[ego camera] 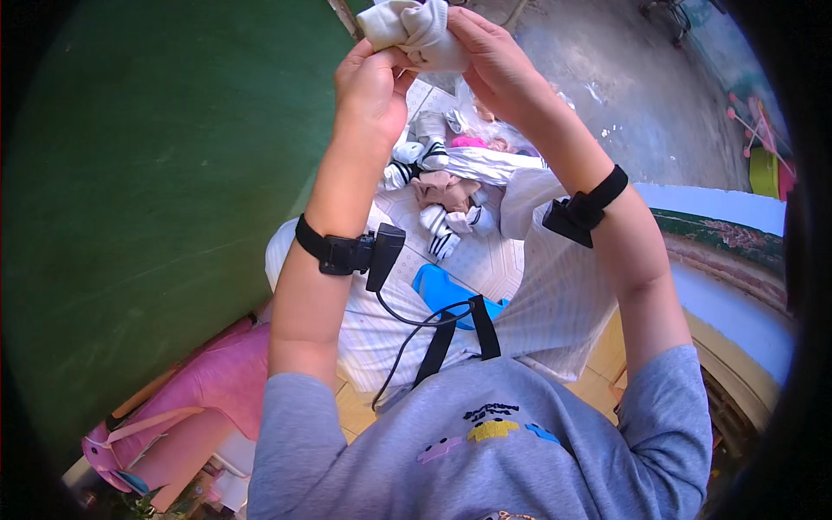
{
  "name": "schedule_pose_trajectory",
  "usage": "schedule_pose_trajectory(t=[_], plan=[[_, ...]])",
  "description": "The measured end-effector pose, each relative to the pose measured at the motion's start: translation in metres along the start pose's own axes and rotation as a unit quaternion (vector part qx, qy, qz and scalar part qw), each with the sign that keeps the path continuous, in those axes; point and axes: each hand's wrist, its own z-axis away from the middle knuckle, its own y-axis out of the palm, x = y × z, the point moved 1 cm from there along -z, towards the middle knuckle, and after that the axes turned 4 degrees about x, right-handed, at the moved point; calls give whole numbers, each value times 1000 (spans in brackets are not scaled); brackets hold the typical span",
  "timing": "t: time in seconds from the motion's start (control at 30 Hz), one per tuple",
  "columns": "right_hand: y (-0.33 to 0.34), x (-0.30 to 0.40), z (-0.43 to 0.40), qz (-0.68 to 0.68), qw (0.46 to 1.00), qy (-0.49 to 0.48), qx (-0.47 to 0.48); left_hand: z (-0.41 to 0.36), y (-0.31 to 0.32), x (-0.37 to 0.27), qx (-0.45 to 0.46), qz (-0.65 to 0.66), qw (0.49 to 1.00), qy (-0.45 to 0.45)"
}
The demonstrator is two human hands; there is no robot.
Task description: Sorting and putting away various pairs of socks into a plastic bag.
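Both hands are raised at the top of the view, holding a cream-white sock (416,32) that is bunched and partly folded. My left hand (377,84) pinches its lower left edge between thumb and fingers. On the other side, my right hand (487,58) grips the ribbed edge, with some fingers hidden by the fabric. Below the hands, several balled socks lie on patterned tiles: black-and-white striped socks (443,246), a dusty-pink sock (445,188) and a grey sock (430,125). A white striped cloth (487,164) lies beside them.
A blue plastic object (442,286) sits between the knees. Clear plastic wrapping (500,130) and a bright pink item (468,142) lie behind the socks. A green wall (162,162) rises at the left, with a pink inflatable-looking toy (214,377) below. A black cable hangs across the lap.
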Motion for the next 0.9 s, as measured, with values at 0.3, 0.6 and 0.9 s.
schedule_pose_trajectory(t=[0.3, 0.6, 0.9], plan=[[8, 39, 14, 65, 991, 78, -85, 15, 10, 5, 131, -47, 987, -78], [11, 54, 23, 31, 993, 110, 37, 13, 8, -11, 245, 63, 963, -97], [-1, 58, 29, 248, 954, 156, 61, 4, -3, -8, 171, -175, 969, 28]])
